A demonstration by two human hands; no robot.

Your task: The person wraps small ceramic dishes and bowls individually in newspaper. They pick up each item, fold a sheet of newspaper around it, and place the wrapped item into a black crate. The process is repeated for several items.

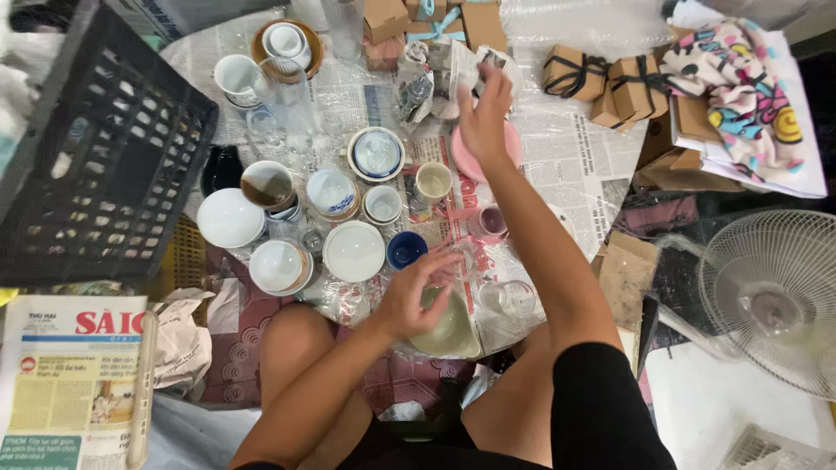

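left hand grip closed on pale bowl; at 12 o'clock, right hand grip pinches newspaper wrapping.

The floor is spread with sheets of newspaper and clear plastic film, with a dark red patterned mat showing at the lower centre. A black plastic crate leans at the upper left, and a white electric fan lies at the right edge over pale floor tiles. Brown cardboard gift boxes tied with dark ribbon sit at the upper right beside a bright patterned cloth, all under even, soft light.
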